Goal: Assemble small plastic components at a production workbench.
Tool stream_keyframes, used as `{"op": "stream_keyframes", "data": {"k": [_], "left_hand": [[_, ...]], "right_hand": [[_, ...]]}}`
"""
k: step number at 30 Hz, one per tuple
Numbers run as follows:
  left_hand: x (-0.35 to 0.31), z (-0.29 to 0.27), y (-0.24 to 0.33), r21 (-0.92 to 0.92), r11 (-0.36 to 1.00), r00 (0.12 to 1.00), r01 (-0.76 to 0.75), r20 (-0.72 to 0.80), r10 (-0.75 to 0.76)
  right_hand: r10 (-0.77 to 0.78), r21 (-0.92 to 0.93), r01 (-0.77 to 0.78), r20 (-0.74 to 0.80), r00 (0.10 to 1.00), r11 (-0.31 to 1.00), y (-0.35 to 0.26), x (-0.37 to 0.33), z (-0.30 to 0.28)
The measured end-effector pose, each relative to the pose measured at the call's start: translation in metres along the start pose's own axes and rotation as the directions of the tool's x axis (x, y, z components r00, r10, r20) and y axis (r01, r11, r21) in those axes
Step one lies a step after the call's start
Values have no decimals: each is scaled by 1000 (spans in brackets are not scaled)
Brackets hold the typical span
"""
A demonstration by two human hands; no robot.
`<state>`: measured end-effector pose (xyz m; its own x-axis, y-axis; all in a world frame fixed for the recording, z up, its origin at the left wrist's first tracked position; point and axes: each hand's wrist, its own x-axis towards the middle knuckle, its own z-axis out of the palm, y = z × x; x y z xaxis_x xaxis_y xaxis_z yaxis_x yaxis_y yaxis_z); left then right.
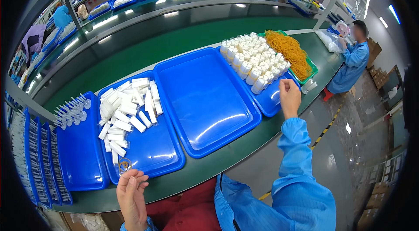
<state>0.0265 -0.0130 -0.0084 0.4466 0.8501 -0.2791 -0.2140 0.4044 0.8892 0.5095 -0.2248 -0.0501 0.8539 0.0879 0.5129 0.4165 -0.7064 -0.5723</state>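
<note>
My left hand (133, 191) is closed on a small clear round plastic piece (125, 165) with an orange band showing in it. It is at the front edge of a blue tray (163, 161) with a heap of white, block-like pieces (122, 109), some in clear wrapping. My right hand (290, 96) has its fingers curled together over the front right of another blue tray (271, 105). Whatever it pinches, if anything, is hidden. Behind that hand, upright clear cylinders with white contents (255, 61) stand in close rows. Beside them, orange rubber bands (290, 52) fill a green tray (312, 68).
Between the two loaded trays lies a large bare blue tray (205, 100). Farther left, a blue tray (83, 157) has clear stemmed parts (72, 111) at its back, beside stacked racks (41, 161). A co-worker (353, 61) is at the bench's right end; others sit across the line.
</note>
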Motion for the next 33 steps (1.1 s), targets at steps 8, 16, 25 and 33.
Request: {"op": "stream_keyframes", "data": {"k": [8, 16, 25, 33], "left_hand": [[-1, 0, 0, 12, 1000, 1000, 3, 21, -3], [-2, -5, 1, 35, 999, 1000, -1, 18, 0], [0, 2, 1, 24, 1000, 999, -9, 44, 8], [-2, -4, 3, 29, 999, 1000, 20, 5, -20]], "right_hand": [[-151, -53, 165, 199, 968, 985, -47, -36, 6], [-266, -67, 265, -6, 964, 962, -59, -22, 2], [-461, -207, 455, 22, 887, 866, -75, 6, 34], [-587, -288, 554, -38, 809, 781, -72, 14, 44]]}}
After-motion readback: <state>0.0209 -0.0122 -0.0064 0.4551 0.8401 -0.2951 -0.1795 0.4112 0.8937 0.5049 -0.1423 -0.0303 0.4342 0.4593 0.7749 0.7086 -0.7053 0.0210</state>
